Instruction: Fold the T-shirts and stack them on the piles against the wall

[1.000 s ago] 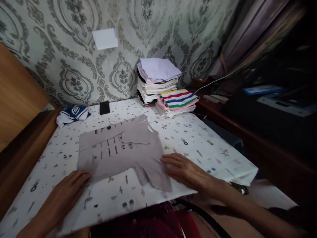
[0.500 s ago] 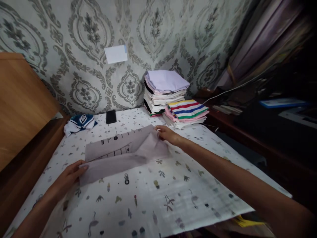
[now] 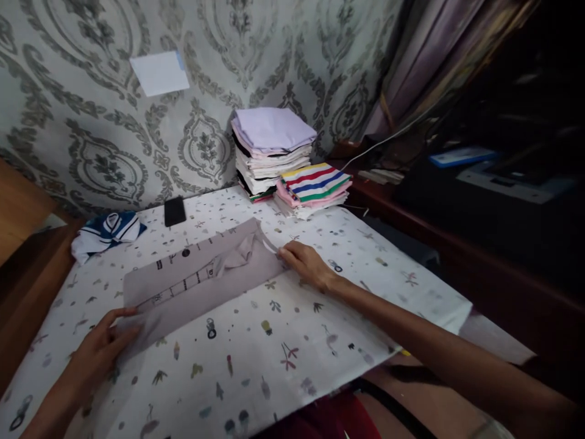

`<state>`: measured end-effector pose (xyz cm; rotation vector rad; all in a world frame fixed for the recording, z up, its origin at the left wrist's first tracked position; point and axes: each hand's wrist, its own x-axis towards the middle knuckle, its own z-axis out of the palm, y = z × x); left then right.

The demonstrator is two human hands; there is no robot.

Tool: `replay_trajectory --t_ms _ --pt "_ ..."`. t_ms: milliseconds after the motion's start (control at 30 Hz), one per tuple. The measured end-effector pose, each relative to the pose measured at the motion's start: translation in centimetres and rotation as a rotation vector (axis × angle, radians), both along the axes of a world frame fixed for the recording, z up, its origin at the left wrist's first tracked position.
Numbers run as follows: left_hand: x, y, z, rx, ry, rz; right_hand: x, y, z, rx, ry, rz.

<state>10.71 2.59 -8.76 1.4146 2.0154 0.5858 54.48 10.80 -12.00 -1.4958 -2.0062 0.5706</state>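
Observation:
A greyish-mauve garment point(image 3: 192, 299) with small black print lies folded lengthwise in a long strip on the patterned cloth. My right hand point(image 3: 308, 265) is closed, pinching its right end near a curved edge that looks like a neckline. At the opposite end, my left hand point(image 3: 98, 347) grips the edge between thumb and fingers. A crumpled fold of the fabric stands up near the right end, between the two layers.
Behind, a tall stack of folded clothes point(image 3: 274, 131) stands by the wall, with a lower pile topped by a striped cloth point(image 3: 315, 183) beside it. A black phone point(image 3: 174, 211) and a bunched blue-and-white garment point(image 3: 109, 231) lie at the back left. Dark furniture point(image 3: 457, 244) borders the right.
My right hand has drawn the garment's right end toward me and down, so the near layer lies flatter and straighter. The left hand still holds its end. The view has swung to the right.

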Motion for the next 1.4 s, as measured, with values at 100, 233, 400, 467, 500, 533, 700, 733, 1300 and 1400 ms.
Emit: replay_trajectory --t_ms 100,233,400,467,500,533,700,733,1300,1400 --pt "0.7 0.8 1.0 0.075 0.327 -0.099 0.8 -1.5 -0.1 0.040 -0.041 0.127" --pt "5.7 3.4 3.3 0.241 0.619 -0.304 1.7 -1.7 0.1 0.013 -0.006 0.197" --pt "17.1 8.5 2.5 0.303 0.405 -0.675 2.2 -0.7 0.1 -0.102 0.161 0.291" --pt "20.5 10.7 1.2 0.307 0.458 -0.699 2.2 -0.4 -0.3 -0.168 0.242 0.270" --pt "21.5 11.7 0.6 0.306 0.494 -0.695 2.2 -0.3 -0.6 -0.186 0.282 0.248" --pt "22.0 12.6 0.1 0.302 0.520 -0.681 2.2 -0.3 -0.9 -0.194 0.323 0.226" --pt "19.4 15.8 -1.0 0.277 0.194 -0.586 2.5 -0.2 -1.7 -0.240 0.521 0.197" --pt "18.6 16.2 -1.0 0.264 0.077 -0.562 2.7 -0.2 -1.7 -0.261 0.555 0.204" --pt "18.2 17.0 -0.5 0.149 0.191 -0.569 3.2 -0.6 -1.4 -0.163 0.336 0.221" --pt "17.7 17.4 -0.6 0.150 0.103 -0.616 3.2 -0.5 -1.8 -0.137 0.314 0.229"
